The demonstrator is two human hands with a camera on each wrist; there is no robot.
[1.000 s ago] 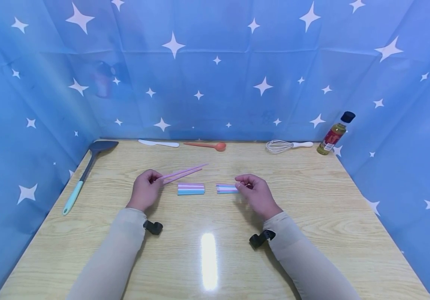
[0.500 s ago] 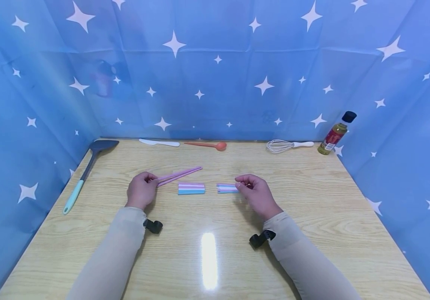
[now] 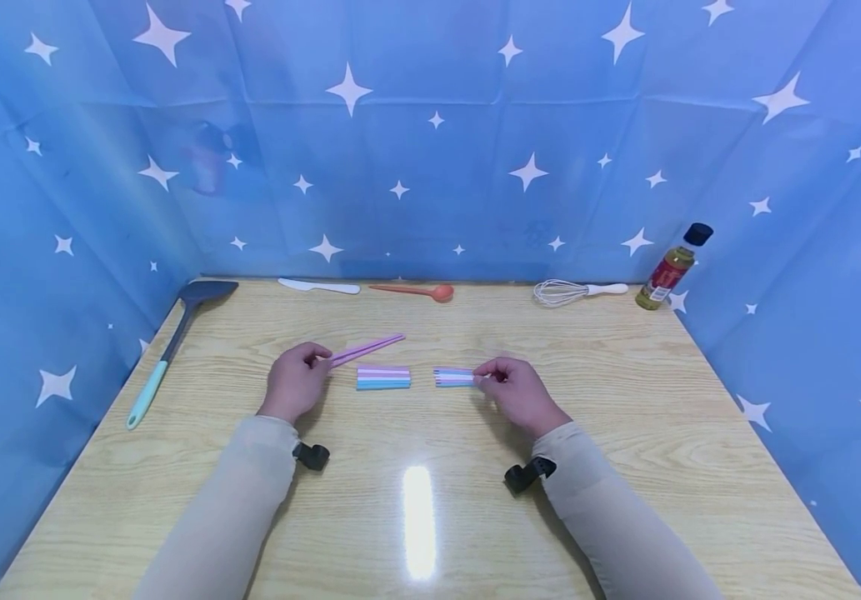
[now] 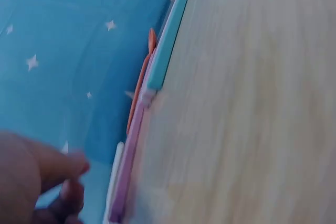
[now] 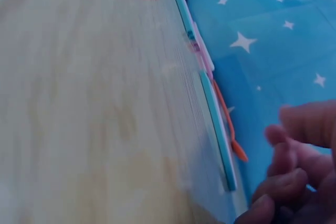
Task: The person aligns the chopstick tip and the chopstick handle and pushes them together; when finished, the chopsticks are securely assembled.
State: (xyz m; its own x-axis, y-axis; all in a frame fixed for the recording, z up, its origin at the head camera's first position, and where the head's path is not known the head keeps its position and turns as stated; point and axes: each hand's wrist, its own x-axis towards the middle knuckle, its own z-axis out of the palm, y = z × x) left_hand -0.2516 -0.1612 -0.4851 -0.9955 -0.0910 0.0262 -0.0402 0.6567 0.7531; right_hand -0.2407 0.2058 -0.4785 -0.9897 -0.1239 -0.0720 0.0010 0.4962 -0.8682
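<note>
Left hand (image 3: 297,383), grasping nothing, has shifted inward over pink sticks (image 3: 388,341) toward the far edge of the table (image 3: 625,433) | Right hand (image 3: 526,396), likewise unladen, at striped bundle (image 3: 454,377) | Sticks apparently separated out

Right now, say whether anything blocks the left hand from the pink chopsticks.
Nothing visible stands between the left hand and the pink chopsticks: in the head view it overlaps their left ends. The left row of multicoloured sticks lies beside them, on the near side.
</note>
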